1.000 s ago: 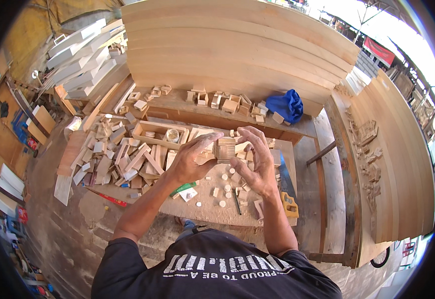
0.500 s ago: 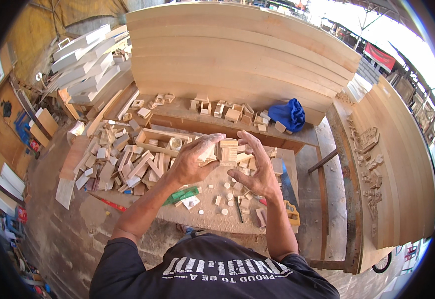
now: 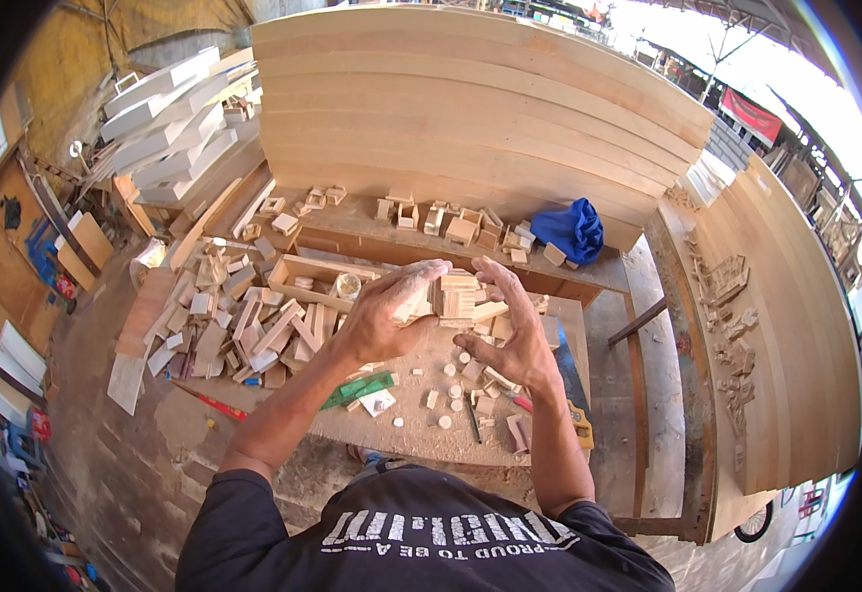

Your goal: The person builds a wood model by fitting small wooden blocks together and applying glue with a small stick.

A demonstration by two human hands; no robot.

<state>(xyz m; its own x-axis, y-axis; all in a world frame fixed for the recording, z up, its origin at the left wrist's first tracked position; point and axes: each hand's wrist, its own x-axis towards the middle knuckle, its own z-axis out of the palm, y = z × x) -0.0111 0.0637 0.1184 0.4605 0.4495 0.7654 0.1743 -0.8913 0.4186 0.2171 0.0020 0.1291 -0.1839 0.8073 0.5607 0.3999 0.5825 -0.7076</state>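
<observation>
A small pale wooden piece, built of stacked strips, is held up over the workbench between my two hands. My left hand grips its left side, fingers bent toward the top and thumb pointing inward below. At its right side my right hand curves around, fingertips by the upper edge and thumb lower down, apart from the fingers. Beneath them on the workbench lie small wooden discs, little blocks, a dark pencil-like stick and a green object.
Many wood offcuts heap up on the left, beside a wooden box holding a round container. A handsaw lies at the bench's right edge. Behind are a blue cloth and a tall plank panel.
The wooden piece has shifted very slightly to the right. Both hands keep nearly the same pose around it.
</observation>
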